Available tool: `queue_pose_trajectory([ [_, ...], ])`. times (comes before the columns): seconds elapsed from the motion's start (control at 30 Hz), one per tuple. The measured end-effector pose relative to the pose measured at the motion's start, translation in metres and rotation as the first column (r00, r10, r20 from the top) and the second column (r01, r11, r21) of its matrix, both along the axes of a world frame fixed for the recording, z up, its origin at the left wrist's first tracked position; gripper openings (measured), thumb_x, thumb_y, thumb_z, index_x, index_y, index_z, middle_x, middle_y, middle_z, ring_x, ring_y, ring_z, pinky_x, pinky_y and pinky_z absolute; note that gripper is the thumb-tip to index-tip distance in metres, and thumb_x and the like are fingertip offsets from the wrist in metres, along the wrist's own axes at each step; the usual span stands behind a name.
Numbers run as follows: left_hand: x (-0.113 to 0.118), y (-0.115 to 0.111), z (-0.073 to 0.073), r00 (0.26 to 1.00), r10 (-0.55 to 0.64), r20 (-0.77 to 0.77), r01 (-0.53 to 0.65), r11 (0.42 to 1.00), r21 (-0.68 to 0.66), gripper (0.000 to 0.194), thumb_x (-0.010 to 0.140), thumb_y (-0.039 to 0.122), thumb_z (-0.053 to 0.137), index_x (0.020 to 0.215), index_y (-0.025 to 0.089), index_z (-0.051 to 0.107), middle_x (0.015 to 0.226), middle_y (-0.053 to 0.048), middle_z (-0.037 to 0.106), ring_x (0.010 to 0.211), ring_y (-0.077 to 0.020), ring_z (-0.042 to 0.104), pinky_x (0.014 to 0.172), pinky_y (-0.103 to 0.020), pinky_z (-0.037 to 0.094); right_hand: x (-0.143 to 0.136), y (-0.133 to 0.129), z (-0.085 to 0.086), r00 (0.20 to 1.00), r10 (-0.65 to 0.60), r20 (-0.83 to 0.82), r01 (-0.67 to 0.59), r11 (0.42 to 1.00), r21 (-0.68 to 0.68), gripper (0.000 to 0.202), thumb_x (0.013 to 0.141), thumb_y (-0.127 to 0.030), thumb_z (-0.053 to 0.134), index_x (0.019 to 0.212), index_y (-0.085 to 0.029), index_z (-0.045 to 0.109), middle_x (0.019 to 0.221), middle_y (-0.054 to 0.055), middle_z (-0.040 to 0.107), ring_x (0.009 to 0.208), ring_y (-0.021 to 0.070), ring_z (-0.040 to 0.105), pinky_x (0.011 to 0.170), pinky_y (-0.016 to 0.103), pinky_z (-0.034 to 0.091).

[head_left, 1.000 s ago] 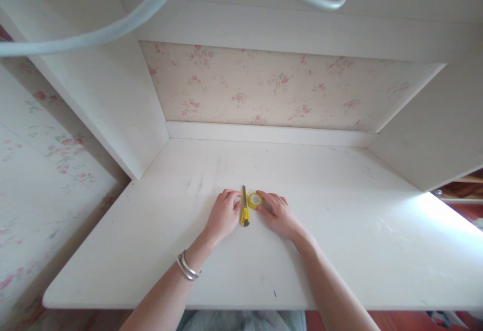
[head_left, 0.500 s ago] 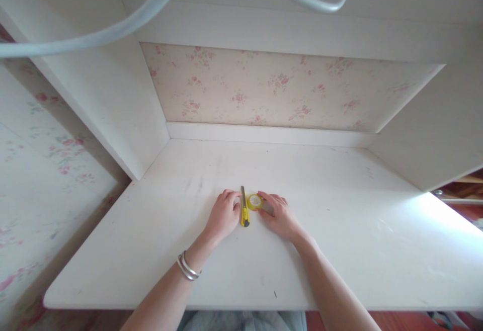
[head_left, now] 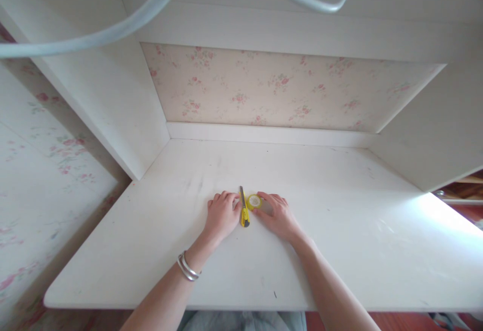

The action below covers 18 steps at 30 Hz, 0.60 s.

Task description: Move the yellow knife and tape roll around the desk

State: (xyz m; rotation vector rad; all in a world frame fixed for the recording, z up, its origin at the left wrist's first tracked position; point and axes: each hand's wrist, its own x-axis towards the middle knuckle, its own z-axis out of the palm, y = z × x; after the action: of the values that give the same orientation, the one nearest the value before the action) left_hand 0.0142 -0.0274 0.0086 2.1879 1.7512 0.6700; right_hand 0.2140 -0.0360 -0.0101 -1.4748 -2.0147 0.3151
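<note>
Desk first: we have a wide white desktop (head_left: pixel 339 250) set into a white alcove, with rose-patterned wallpaper (head_left: pixel 271 87) across the back at twelve o'clock and a pale cable (head_left: pixel 113 31) looping across the top of the view. Next down in size, our two forearms come in from six o'clock, the left one wearing silver bangles (head_left: pixel 186 266) at the wrist. Our left hand (head_left: pixel 222 215) lies palm-down on the desktop with the fingers loosely spread, gripping nothing; its inner edge sits just beside, perhaps touching, the yellow utility knife (head_left: pixel 244 207), which lies flat with its tip toward twelve o'clock. Our right hand (head_left: pixel 277 215) also rests flat and slack at three o'clock of the knife, fingertips against the small roll of yellow tape (head_left: pixel 254 201), which lies on its side just right of the blade end. What has changed over the last second is slight: our left fingers have fanned a little further toward nine o'clock, away from the knife, and our right fingers have eased down around the roll, while knife and roll have kept their places. We judge that neither tool is lifted or gripped yet; both hands are only settling beside them.
</note>
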Motion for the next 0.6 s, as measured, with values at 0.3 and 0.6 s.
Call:
queue_pose_trajectory([
  [0.3, 0.0043, -0.0036, -0.0004, 0.995, -0.011, -0.096, 0.008, 0.999, -0.033, 0.018, 0.087, 0.036, 0.051, 0.096, 0.025, 0.062, 0.100, -0.004, 0.063, 0.098, -0.0225, 0.053, 0.083, -0.036, 0.035, -0.0005, -0.0004, 0.0006, 1.000, -0.009, 0.017, 0.009, 1.000, -0.003, 0.042, 0.081, -0.043, 0.061, 0.120, -0.028, 0.053, 0.112, 0.004, 0.065, 0.108, 0.0228, 0.055, 0.094, 0.040, 0.040],
  [0.6, 0.0053, -0.0049, 0.0019, 0.995, -0.021, -0.097, 0.016, 0.998, -0.061, 0.021, 0.088, 0.038, 0.049, 0.094, 0.023, 0.063, 0.100, -0.005, 0.063, 0.099, -0.0226, 0.053, 0.083, -0.036, 0.034, -0.0036, -0.0005, 0.0027, 0.996, -0.004, 0.087, 0.006, 1.000, -0.021, 0.053, 0.079, -0.043, 0.062, 0.127, -0.027, 0.048, 0.121, 0.006, 0.060, 0.114, 0.0238, 0.051, 0.096, 0.041, 0.036],
])
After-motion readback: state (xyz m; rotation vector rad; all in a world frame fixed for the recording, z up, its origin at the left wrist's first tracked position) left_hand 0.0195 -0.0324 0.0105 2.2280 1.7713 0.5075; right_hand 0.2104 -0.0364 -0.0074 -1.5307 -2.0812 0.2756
